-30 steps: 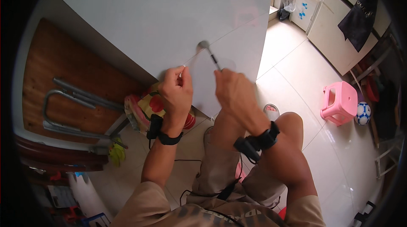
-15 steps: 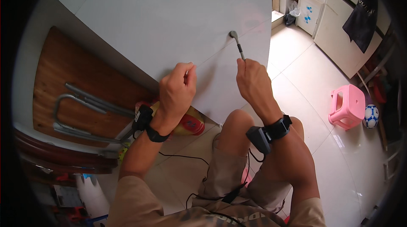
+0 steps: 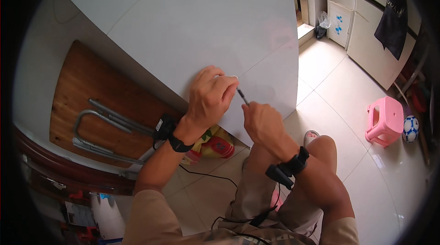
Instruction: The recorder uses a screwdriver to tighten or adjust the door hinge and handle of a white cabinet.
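Note:
A large white surface (image 3: 192, 20) with a thin line across it lies ahead of me. My left hand (image 3: 211, 96) is closed near its lower edge, fingers bent around something small and white (image 3: 233, 77) that I cannot make out. My right hand (image 3: 262, 123) grips a thin metal-handled tool (image 3: 244, 96) with a dark band on its shaft, angled up toward my left fingertips. The tool's head is hidden at my left hand; whether the two touch, I cannot tell.
A wooden board (image 3: 68, 117) with folded metal legs leans left, beside a colourful bundle (image 3: 217, 148). On the tiled floor (image 3: 321, 87) at right are a pink stool (image 3: 385, 119) and a ball (image 3: 410, 127). A dark cloth (image 3: 390, 29) hangs on the fridge (image 3: 369, 43).
My left hand has moved up and right to the tool's end. The tool first went up and right, then came back down and left. The whole view has shifted slightly.

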A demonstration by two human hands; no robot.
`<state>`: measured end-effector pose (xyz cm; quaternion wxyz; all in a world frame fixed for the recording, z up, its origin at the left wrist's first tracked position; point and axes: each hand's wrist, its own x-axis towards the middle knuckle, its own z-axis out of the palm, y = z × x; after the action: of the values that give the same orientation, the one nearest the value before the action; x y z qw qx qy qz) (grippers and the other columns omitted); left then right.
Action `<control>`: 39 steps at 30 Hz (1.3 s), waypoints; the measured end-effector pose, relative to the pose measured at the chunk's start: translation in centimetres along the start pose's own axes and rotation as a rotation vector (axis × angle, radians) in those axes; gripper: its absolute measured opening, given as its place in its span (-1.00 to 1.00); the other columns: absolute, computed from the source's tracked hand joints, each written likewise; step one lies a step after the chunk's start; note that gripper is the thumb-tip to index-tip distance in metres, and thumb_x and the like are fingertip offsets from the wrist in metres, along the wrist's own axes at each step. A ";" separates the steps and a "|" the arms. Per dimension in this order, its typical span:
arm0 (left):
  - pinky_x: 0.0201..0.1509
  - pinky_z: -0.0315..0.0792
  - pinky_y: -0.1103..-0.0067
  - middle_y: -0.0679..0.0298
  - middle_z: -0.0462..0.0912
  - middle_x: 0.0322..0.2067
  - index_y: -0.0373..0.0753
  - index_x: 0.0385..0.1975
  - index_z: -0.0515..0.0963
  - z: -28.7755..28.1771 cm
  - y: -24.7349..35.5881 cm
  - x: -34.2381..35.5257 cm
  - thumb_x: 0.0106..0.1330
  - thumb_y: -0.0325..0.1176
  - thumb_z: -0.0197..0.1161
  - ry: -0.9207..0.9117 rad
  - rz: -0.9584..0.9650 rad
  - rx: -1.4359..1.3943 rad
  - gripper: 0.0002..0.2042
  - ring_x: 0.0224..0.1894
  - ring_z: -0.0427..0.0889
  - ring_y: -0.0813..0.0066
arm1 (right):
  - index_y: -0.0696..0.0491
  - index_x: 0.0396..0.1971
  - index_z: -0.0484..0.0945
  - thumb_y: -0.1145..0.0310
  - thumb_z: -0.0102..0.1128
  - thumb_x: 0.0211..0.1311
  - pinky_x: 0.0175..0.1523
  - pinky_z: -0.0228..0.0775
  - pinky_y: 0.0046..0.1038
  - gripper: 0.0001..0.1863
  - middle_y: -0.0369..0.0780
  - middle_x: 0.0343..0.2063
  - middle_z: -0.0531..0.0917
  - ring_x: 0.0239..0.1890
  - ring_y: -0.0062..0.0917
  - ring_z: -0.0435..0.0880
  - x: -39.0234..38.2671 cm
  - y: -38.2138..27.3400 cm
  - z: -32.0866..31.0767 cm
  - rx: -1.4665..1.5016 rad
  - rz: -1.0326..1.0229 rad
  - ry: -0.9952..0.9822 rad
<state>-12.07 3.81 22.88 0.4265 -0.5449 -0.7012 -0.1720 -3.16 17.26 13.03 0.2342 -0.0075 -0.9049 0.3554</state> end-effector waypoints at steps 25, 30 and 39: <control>-0.49 0.48 0.40 0.14 0.64 -0.61 -0.24 -0.34 0.60 -1.0 0.3 -2.2 0.27 -0.46 0.35 -0.146 -0.486 0.115 -0.94 -0.57 0.66 0.14 | 0.17 -0.53 0.54 0.17 -0.04 0.49 -0.36 0.50 -0.02 -0.55 0.08 -0.58 0.63 -0.49 0.08 0.62 3.8 0.7 -1.4 0.041 0.209 0.180; -0.51 0.42 0.42 0.13 0.60 -0.65 -0.31 -0.35 0.61 0.1 0.4 -2.9 0.29 -0.44 0.33 -0.240 -0.597 0.138 -0.92 -0.63 0.59 0.22 | 0.15 -0.54 0.53 0.19 0.03 0.46 -0.50 0.49 -0.13 -0.59 0.01 -0.66 0.60 -0.60 -0.05 0.64 1.1 1.7 1.0 -0.118 -0.077 0.214; -0.48 0.45 0.30 0.06 0.62 -0.61 -0.31 -0.39 0.60 1.4 1.8 -3.9 0.28 -0.44 0.31 -0.337 -0.641 0.066 -0.92 -0.56 0.62 -0.02 | 0.16 -0.52 0.58 0.20 0.06 0.43 -0.55 0.51 -0.17 -0.61 -0.04 -0.67 0.60 -0.59 -0.08 0.66 3.3 5.3 1.2 -0.176 -0.089 0.341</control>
<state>-10.84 3.03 18.57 0.2467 -0.3042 -0.9019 -0.1821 -7.40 21.02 10.25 0.3979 -0.0478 -0.8791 0.2579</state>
